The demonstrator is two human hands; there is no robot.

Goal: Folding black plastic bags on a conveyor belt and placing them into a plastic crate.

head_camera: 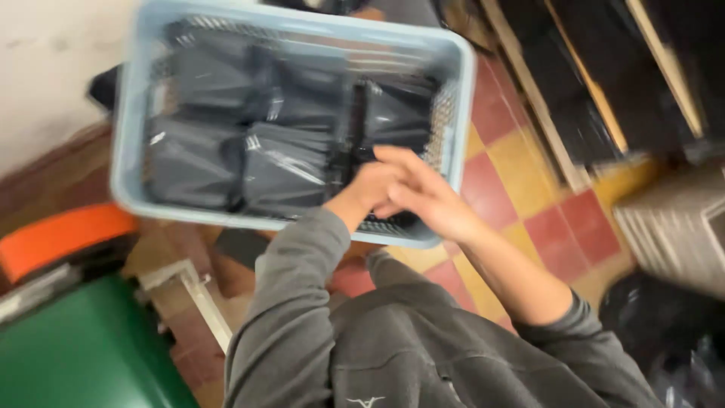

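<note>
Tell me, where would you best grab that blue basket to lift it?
Probably by the long rims of the blue basket, one hand each side, coming in from outside. The thick rolled rim runs all round and stands proud of the mesh walls. Dark plastic-wrapped packs fill the inside, and the left hand and right hand crowd the near right corner.

A pale blue plastic mesh basket (128, 113) holds glossy dark grey plastic-wrapped packets (283, 162). The floor of square tiles (521, 189) is a checker pattern of red and yellow. Both sleeves of the charcoal grey sweatshirt (408, 347) match its body. To the left sit a dark green rounded surface (83, 355) and a bright orange strip (60, 234).
</note>
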